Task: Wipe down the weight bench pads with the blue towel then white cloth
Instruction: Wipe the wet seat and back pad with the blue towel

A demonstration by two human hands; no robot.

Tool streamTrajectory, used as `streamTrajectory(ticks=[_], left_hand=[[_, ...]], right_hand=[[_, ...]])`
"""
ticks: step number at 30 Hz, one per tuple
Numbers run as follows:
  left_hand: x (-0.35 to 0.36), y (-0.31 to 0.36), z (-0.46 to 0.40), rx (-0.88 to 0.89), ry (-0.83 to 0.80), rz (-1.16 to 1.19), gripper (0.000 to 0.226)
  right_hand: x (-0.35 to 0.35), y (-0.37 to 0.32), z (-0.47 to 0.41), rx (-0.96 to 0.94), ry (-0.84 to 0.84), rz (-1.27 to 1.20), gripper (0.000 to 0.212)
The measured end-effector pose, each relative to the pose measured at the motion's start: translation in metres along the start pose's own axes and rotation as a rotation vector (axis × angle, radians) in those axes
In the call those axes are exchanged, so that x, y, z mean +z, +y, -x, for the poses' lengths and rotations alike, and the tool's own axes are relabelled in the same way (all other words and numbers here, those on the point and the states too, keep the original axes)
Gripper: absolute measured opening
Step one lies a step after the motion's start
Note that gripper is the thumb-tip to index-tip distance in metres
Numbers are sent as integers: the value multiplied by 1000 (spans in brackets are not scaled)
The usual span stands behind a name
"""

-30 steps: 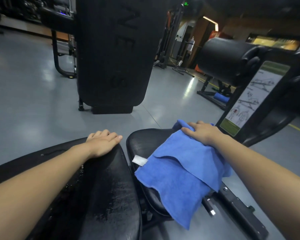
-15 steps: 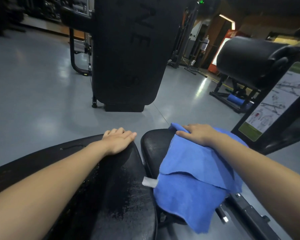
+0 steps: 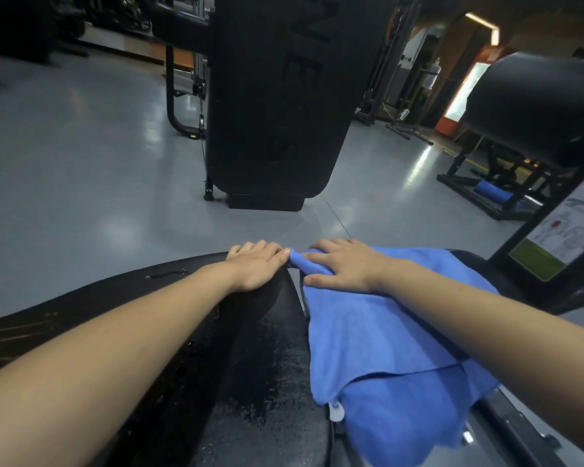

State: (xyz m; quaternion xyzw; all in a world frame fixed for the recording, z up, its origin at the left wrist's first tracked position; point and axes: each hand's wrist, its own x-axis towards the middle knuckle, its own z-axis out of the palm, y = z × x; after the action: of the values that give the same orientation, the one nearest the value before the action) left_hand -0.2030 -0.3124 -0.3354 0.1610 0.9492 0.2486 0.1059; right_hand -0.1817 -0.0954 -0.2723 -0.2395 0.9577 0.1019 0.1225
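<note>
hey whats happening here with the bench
A person is wiping a black weight bench. The right hand presses a blue towel flat onto the right pad, covering most of it. The left hand rests bare on the left pad, which shows wet speckles. No white cloth is in view.

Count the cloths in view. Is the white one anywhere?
1. The blue towel is draped over the right-hand bench pad, under the right hand. No white cloth is visible; it may be out of frame. The left hand rests bare on the left pad.
</note>
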Motion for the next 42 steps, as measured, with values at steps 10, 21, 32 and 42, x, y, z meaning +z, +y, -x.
streamTrajectory(ticks=[10,21,32,42], left_hand=[[0,-1,1,-8,-3,-18,54],[-3,3,9,12,-1,-48,54],[-1,3,5,14,14,-101,57],[5,-2,-8,21,47,-148,59]], right_hand=[[21,-54,40,-10,142,101,81],[66,-110,128,429,358,35,90],[89,-69,198,79,315,267,120],[61,13,206,5,183,209,139]])
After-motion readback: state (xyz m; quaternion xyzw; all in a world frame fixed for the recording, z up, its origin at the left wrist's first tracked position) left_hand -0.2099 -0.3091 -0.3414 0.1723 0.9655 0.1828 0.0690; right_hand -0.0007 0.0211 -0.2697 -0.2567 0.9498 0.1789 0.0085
